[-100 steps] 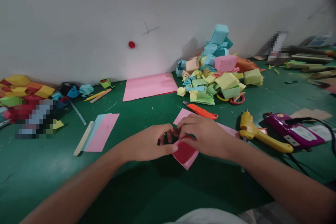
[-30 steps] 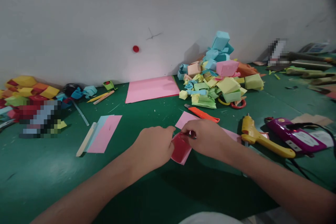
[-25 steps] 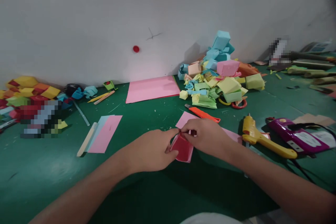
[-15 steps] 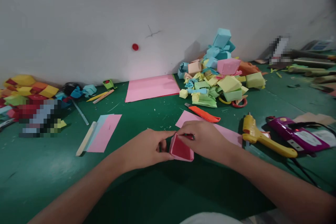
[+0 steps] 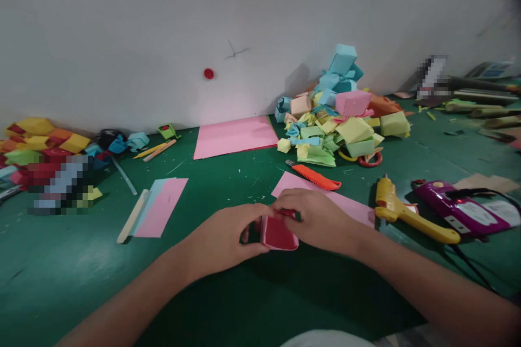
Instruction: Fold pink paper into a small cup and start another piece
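Between my two hands is a small folded paper box (image 5: 280, 234), pink outside and red inside, its open side facing me. My left hand (image 5: 228, 233) grips the box's left side, thumb at the lower corner and fingers at the upper edge. The fingers of my right hand (image 5: 307, 219) pinch the box's upper right edge, where a strip of red shows between them. Behind my right hand lies a pink paper sheet (image 5: 345, 205), and an orange utility knife (image 5: 315, 175) rests along its upper edge.
A yellow glue gun (image 5: 415, 219) and a purple power strip (image 5: 459, 209) with cable lie to the right. Folded paper pieces (image 5: 354, 130) are heaped at the back. Pink sheets (image 5: 236, 136) lie by the wall. Paper strips (image 5: 163, 209) and a wooden stick (image 5: 133, 217) are at left.
My left fingers have shifted right along the box's upper edge, closer to my right fingers. The box's opening has tilted slightly and its upper corner is now covered.
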`<action>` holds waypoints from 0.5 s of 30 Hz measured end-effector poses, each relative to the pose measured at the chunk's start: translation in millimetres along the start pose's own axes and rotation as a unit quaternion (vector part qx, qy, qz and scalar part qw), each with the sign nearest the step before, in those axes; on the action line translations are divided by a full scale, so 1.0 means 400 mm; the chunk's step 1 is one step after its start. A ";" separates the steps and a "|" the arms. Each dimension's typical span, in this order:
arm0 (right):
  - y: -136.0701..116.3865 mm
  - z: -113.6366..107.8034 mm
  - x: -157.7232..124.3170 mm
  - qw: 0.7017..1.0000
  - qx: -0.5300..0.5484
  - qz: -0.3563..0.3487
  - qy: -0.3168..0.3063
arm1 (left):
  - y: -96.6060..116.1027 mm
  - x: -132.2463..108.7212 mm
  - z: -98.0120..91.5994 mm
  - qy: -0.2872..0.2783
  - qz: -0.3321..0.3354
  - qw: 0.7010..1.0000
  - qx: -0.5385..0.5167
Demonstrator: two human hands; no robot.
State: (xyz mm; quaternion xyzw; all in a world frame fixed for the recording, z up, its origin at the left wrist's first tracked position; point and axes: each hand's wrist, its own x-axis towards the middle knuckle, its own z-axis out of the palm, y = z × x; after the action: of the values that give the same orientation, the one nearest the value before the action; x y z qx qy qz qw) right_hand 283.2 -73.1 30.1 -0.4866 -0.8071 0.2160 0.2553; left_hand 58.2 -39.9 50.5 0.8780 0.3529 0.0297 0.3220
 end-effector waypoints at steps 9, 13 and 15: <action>-0.004 -0.005 -0.007 0.999 0.039 0.035 -0.005 | -0.024 0.003 0.002 0.006 0.060 0.992 0.114; -0.007 -0.003 -0.004 0.998 0.037 0.052 -0.003 | -0.028 0.005 0.006 -0.002 0.091 0.986 0.138; -0.007 -0.001 -0.004 0.998 0.043 0.054 0.002 | -0.030 0.004 0.006 -0.005 0.097 0.985 0.143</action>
State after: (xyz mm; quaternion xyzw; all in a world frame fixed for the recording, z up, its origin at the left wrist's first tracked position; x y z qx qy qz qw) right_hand 282.4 -75.7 31.9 -0.5190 -0.7690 0.2628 0.2652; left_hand 52.9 -33.9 41.3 0.9452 0.2649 0.0059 0.1906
